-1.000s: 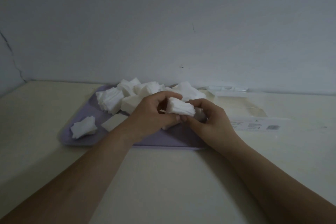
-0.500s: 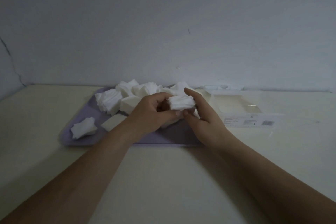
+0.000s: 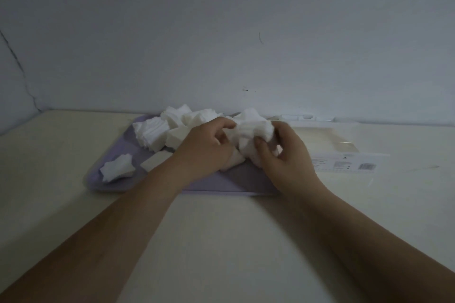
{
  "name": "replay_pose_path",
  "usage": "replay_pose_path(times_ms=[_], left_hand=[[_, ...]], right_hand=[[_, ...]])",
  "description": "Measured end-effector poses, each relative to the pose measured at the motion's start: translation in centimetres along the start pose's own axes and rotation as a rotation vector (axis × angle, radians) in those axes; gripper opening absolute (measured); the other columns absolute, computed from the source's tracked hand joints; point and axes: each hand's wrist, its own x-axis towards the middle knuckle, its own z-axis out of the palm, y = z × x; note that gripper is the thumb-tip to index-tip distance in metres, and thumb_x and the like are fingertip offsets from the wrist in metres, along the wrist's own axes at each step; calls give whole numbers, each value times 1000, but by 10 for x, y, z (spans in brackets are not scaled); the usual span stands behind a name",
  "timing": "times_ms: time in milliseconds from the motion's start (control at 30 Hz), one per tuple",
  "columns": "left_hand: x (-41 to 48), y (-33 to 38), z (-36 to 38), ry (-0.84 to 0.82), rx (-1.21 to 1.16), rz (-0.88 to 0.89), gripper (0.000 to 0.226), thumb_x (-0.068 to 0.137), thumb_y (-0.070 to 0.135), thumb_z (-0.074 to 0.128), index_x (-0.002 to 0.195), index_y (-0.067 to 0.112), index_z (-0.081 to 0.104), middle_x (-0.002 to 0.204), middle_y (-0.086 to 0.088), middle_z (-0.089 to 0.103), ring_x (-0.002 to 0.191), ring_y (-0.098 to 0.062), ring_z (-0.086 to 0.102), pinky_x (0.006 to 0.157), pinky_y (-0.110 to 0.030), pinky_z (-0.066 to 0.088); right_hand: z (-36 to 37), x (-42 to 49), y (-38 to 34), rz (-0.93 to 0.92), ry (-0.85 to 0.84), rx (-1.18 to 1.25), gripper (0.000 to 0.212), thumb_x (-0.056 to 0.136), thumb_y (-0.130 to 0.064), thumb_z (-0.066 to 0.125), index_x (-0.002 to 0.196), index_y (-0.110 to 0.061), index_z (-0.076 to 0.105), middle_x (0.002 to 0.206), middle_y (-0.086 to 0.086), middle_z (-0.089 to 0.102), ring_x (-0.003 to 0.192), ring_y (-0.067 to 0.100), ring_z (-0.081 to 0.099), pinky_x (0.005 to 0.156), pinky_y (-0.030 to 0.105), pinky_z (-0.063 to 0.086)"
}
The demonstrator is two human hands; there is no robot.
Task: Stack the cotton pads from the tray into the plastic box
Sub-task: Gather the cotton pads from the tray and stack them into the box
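A lilac tray lies on the table with several piles of white cotton pads on it. Both hands meet over the tray's right half. My left hand and my right hand each grip a bunch of cotton pads between them, fingers curled round it. More pads lie under the hands, partly hidden. The clear plastic box stands open just right of the tray, with a label on its near wall; what is inside it is hard to tell.
A small loose pile of pads lies at the tray's near left corner, a single pad beside it. The wall rises close behind the tray and box. The cream table stretches toward me.
The right hand has shifted from beside the bunch to curl over its right side. The bunch now looks bigger and looser than the neat small stack held a second ago.
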Motion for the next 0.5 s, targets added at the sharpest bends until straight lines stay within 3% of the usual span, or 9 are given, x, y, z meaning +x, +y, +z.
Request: replay_pose_path(times_ms=[67,167,333,400,500], left_hand=[[1,-13,-2,38,224,-20,43,90,18,61,132,24,60,110,6,63,90,-14,63,80,-27,47],[1,-19,1,17,330,-12,46,90,38,68,131,21,61,120,2,58,100,-19,62,90,-32,49],[4,-20,0,-105,483,13,39,80,54,67,106,24,67,96,3,62,93,-22,62,83,-36,53],[3,-18,0,-114,581,14,42,76,62,55,97,27,65,101,-2,59,99,-27,58,86,-38,50],[4,-17,2,-162,718,-40,47,80,65,54,111,31,65,121,-6,54,117,-33,48,98,-40,43]], right_hand=[[-1,2,3,46,104,64,18,92,-18,66,105,-23,56,93,-16,63,84,-7,59,68,8,42],[0,2,4,86,143,108,25,87,-13,68,106,-21,53,94,-15,61,81,-5,59,70,12,44],[3,1,10,171,12,124,30,88,-25,68,114,-30,54,93,-3,72,80,14,68,69,31,52],[5,1,14,182,-56,52,29,90,-26,68,116,-28,54,93,-3,71,82,15,67,70,30,48],[6,3,19,176,-88,-19,27,93,-25,67,118,-25,54,96,-9,67,88,10,64,70,20,45]])
